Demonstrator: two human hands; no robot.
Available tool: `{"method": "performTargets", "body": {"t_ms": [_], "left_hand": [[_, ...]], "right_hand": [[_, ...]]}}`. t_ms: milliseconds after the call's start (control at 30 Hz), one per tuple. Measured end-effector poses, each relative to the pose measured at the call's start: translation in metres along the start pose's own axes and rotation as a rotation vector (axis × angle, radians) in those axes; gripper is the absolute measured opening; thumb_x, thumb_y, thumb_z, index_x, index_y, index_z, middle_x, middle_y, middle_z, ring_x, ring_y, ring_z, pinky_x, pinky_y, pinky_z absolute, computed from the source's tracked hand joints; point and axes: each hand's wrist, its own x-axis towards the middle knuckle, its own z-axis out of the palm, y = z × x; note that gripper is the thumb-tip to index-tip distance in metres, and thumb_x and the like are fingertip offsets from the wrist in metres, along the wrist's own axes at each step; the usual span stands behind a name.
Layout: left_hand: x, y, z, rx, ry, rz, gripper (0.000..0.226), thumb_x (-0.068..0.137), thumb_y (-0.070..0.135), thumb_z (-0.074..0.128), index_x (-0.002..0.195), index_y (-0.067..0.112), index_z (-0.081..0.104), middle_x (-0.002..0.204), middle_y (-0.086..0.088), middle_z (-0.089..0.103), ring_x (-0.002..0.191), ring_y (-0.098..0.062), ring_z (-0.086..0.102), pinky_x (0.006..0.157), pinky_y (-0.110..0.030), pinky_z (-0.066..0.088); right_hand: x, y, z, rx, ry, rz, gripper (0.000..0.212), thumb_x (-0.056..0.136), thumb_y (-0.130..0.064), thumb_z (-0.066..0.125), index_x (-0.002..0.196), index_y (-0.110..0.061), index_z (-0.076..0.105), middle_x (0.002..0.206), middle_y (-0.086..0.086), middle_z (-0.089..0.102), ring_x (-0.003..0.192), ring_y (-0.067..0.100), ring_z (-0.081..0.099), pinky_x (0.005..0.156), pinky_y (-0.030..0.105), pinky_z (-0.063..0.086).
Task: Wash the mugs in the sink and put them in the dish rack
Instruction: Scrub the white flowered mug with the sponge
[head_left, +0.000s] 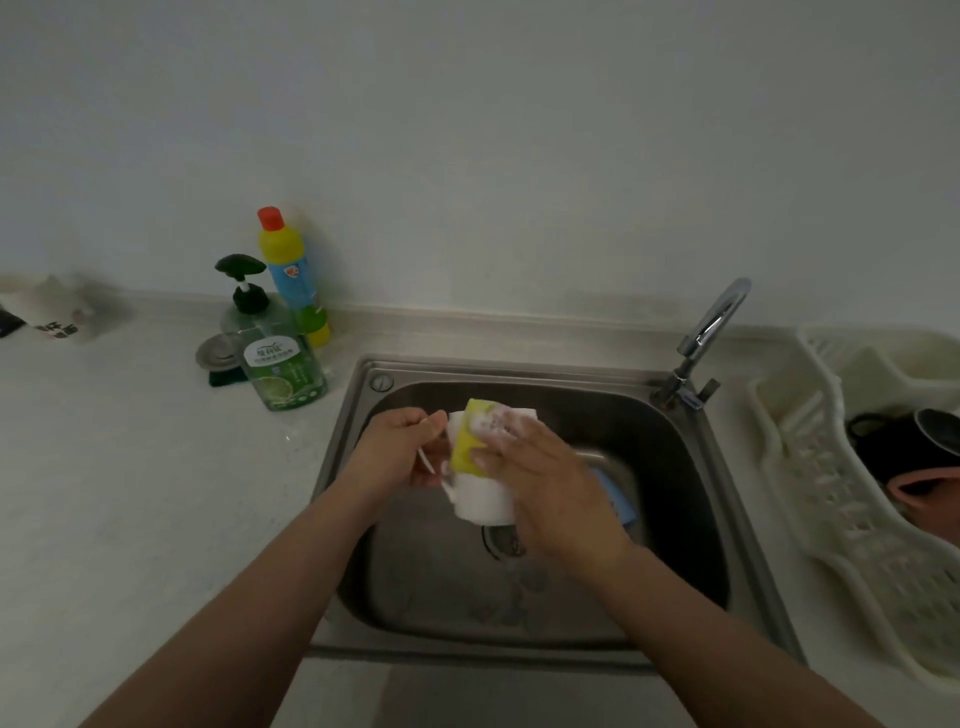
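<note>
Your left hand (400, 447) grips the smooth white mug (485, 499) over the steel sink (691, 519); your right hand (540, 467) clamps a sudsy yellow sponge (470, 441) against it. The ribbed plastic rack (831, 499) sits at three o'clock.

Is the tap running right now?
Off, it seems: no stream falls from the faucet spout into the sink.

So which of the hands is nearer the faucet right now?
Right. The right hand, pressing the sponge on the white mug, sits below-left of the faucet; the left hand is farther left.
</note>
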Motion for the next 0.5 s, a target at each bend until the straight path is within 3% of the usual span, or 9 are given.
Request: {"method": "performTargets", "body": {"t_ms": [133, 167, 233, 300, 433, 500], "left_hand": [[-0.003, -0.003, -0.004, -0.012, 0.001, -0.010, 0.023, 0.097, 0.023, 0.059, 0.080, 0.009, 0.057, 0.073, -0.012, 0.063, 0.053, -0.019, 0.060, 0.060, -0.034, 0.053], [-0.003, -0.004, -0.003, -0.007, 0.003, -0.010, 0.023, 0.097, 0.023, 0.058, 0.079, 0.009, 0.057, 0.072, -0.012, 0.063, 0.053, -0.019, 0.060, 0.059, -0.033, 0.053], [-0.005, -0.006, -0.003, -0.025, -0.007, -0.019, 0.023, 0.098, 0.024, 0.057, 0.081, 0.009, 0.058, 0.071, -0.010, 0.064, 0.054, -0.018, 0.059, 0.053, -0.029, 0.051], [-0.005, -0.007, -0.005, -0.091, -0.019, -0.038, 0.023, 0.098, 0.025, 0.057, 0.083, 0.008, 0.059, 0.069, -0.009, 0.064, 0.052, -0.016, 0.057, 0.048, -0.025, 0.046], [-0.007, -0.007, -0.016, -0.167, -0.037, -0.054, 0.021, 0.098, 0.025, 0.055, 0.092, 0.005, 0.058, 0.073, -0.012, 0.060, 0.049, -0.014, 0.053, 0.045, -0.023, 0.042], [-0.007, -0.007, -0.015, -0.142, -0.066, -0.045, 0.021, 0.098, 0.024, 0.054, 0.094, 0.004, 0.057, 0.072, -0.011, 0.060, 0.049, -0.014, 0.053, 0.045, -0.023, 0.042]], "right_hand": [[-0.039, -0.006, 0.008, 0.080, -0.010, -0.265, 0.045, 0.082, -0.016, 0.067, 0.125, -0.019, 0.059, 0.136, 0.002, 0.056, 0.133, 0.018, 0.040, 0.121, 0.033, 0.016], [-0.035, 0.000, 0.008, 0.119, 0.024, -0.222, 0.049, 0.081, -0.010, 0.067, 0.127, -0.020, 0.055, 0.138, 0.002, 0.054, 0.135, 0.020, 0.039, 0.120, 0.033, 0.018], [-0.018, 0.015, 0.010, 0.247, 0.121, 0.046, 0.063, 0.080, -0.003, 0.070, 0.135, -0.021, 0.046, 0.146, 0.005, 0.046, 0.139, 0.026, 0.038, 0.114, 0.045, 0.034], [-0.013, 0.012, 0.004, 0.402, 0.189, 0.260, 0.052, 0.093, -0.012, 0.053, 0.141, -0.026, 0.041, 0.152, 0.003, 0.039, 0.142, 0.024, 0.035, 0.109, 0.049, 0.040], [-0.065, -0.009, 0.009, 0.528, 0.107, 0.129, 0.049, 0.095, -0.009, 0.039, 0.142, -0.022, 0.044, 0.156, -0.018, 0.029, 0.143, 0.011, 0.031, 0.116, 0.028, 0.026], [-0.051, 0.002, 0.010, 0.545, 0.167, 0.165, 0.046, 0.096, -0.008, 0.042, 0.141, -0.020, 0.047, 0.154, -0.014, 0.034, 0.141, 0.012, 0.035, 0.114, 0.034, 0.032]]}}
